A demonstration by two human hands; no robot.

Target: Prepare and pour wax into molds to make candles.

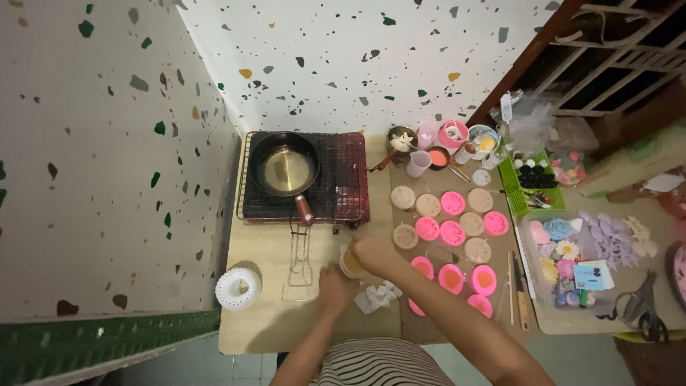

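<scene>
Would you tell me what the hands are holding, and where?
The right hand covers a small round cup at its rim; the left hand rests just beside it, apparently empty.

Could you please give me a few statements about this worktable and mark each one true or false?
1. A frying pan sits on the stove. True.
2. The right hand rests on a small round container. True.
3. The left hand grips the pan's handle. False: it lies on the table, beside the container.
4. The round moulds are all blue. False: they are pink and beige.
5. A white ridged ring stands near the table's left edge. True.
</scene>
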